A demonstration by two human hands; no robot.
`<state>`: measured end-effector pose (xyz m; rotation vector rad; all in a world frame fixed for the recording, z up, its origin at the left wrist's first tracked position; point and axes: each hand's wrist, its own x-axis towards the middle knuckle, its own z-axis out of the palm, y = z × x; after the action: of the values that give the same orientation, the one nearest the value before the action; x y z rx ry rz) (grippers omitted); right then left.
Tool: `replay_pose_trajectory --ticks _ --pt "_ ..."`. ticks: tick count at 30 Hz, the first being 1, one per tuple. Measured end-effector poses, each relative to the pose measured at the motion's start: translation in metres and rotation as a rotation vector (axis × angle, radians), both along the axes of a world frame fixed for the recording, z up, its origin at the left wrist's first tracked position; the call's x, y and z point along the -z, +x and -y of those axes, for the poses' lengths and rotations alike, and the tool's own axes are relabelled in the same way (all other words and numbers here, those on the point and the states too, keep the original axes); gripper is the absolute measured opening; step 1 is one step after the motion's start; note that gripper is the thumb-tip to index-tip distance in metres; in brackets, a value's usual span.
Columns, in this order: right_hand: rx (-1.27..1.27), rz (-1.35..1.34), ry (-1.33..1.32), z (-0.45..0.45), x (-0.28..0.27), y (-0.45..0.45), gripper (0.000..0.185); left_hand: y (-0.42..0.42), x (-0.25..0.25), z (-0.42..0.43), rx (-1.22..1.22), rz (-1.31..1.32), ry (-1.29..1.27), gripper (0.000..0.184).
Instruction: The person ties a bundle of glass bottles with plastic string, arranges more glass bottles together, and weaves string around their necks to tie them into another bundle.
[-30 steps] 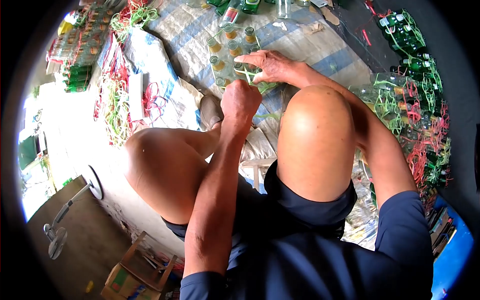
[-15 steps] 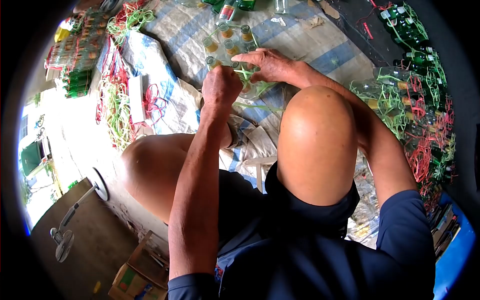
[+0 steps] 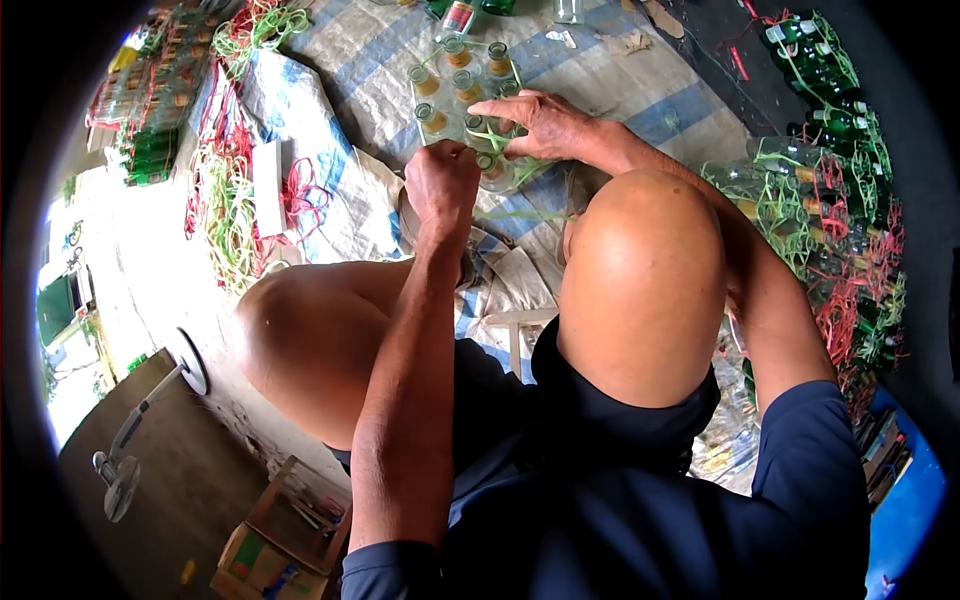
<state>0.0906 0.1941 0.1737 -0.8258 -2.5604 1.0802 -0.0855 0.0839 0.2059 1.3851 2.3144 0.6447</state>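
Observation:
Several clear glass bottles stand upright in a tight cluster on the striped sheet, with green twine around and across them. My left hand is a closed fist at the near left side of the cluster; the green twine runs toward it, and its grip looks closed on that twine. Over the near right bottles, my right hand is spread with thumb and forefinger apart, touching or hovering by the bottle necks. A loose length of green twine trails on the sheet between my legs.
Bundled bottles tied with red and green twine line the right side. More bottles and a twine heap lie at left. A white block rests near that heap. Green bottles lie beyond the cluster.
My left hand has moved left, away from my right hand, which stays over the near right bottles. The twine at the near bottles has shifted with it.

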Motion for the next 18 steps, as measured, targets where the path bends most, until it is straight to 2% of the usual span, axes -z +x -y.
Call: replay_pose_trajectory --ticks 4,9,12,13,18 --pt "-0.019 -0.024 0.031 -0.003 0.003 -0.002 0.078 0.005 0.002 0.018 -0.113 0.086 0.030 0.024" --pt "-0.022 0.007 0.018 -0.002 0.000 -0.001 0.081 0.010 0.021 0.027 -0.279 0.431 0.105 0.027" --pt "-0.027 0.001 0.022 -0.002 0.001 -0.002 0.083 0.016 0.033 0.033 -0.363 0.748 0.263 0.024" --pt "-0.022 0.012 0.016 0.000 0.000 -0.002 0.083 0.019 0.035 0.034 -0.372 0.766 0.322 0.017" --pt "-0.010 0.016 0.023 0.000 -0.003 -0.002 0.084 0.021 0.039 0.042 -0.364 0.867 0.384 0.016"
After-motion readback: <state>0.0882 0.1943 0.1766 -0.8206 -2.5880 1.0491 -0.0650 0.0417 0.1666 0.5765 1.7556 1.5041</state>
